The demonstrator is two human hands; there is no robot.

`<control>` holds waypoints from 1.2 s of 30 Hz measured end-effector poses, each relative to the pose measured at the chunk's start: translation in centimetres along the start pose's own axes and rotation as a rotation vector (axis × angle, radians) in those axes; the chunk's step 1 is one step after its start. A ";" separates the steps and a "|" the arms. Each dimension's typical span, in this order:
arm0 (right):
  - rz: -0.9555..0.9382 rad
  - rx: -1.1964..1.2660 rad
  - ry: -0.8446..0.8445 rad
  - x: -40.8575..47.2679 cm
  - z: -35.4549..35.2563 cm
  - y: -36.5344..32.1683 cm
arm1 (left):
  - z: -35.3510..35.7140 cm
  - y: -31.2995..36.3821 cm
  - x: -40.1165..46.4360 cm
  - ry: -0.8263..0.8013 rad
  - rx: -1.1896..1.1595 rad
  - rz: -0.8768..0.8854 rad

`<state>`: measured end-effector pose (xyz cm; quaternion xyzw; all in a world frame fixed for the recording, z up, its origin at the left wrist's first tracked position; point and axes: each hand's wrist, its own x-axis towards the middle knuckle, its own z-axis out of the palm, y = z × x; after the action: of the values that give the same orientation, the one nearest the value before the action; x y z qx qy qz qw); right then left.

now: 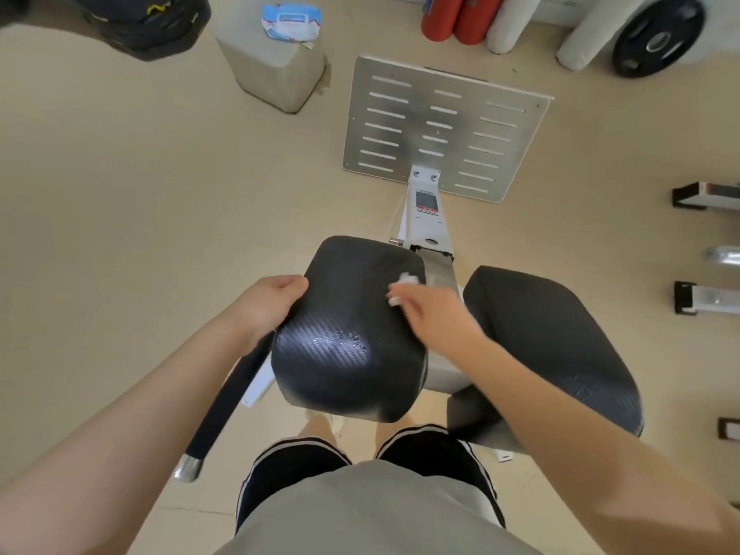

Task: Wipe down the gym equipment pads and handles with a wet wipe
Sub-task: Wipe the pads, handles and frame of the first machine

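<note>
A black textured pad (344, 346) sits in front of me on a white machine frame, with a wet shiny patch near its middle. My left hand (272, 302) grips the pad's left edge, fingers curled over the rim. My right hand (430, 310) holds a crumpled white wet wipe (404, 288) against the pad's upper right area; the hand is motion-blurred. A second black pad (560, 342) lies to the right. A black foam handle (232, 398) with a chrome end cap runs down to the left below the first pad.
A slotted metal footplate (444, 126) lies on the beige floor ahead. A wet-wipe pack (290, 22) rests on a grey block at the back. Red and white rollers (472, 18) and a weight plate (656, 38) stand at the far wall. Metal frame ends (708, 250) jut in at right.
</note>
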<state>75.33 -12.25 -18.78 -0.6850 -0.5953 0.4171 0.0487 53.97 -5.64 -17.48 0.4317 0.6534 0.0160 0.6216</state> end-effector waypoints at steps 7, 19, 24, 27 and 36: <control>0.135 -0.125 0.095 0.5 2.6 -6.6 | -1.6 -1.7 -0.2 -0.136 -0.195 -0.070; 0.448 -0.073 0.246 -1.7 3.9 -7.5 | -3.1 -2.7 -1.2 -0.279 -0.263 -0.071; 0.217 -0.123 0.244 -0.3 7.1 -13.0 | -3.7 -3.2 -1.0 -0.304 -0.248 -0.002; 0.015 -0.131 0.197 0.3 8.8 -14.5 | -3.8 -3.7 -0.7 -0.325 -0.268 0.009; 0.428 -0.172 0.406 -3.0 6.2 -9.0 | -3.2 -3.9 -1.1 -0.295 -0.221 0.021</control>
<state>64.65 -14.91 -16.20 -0.8659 -0.4486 0.2205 0.0194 49.03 -7.03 -18.02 0.3653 0.5449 0.0303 0.7542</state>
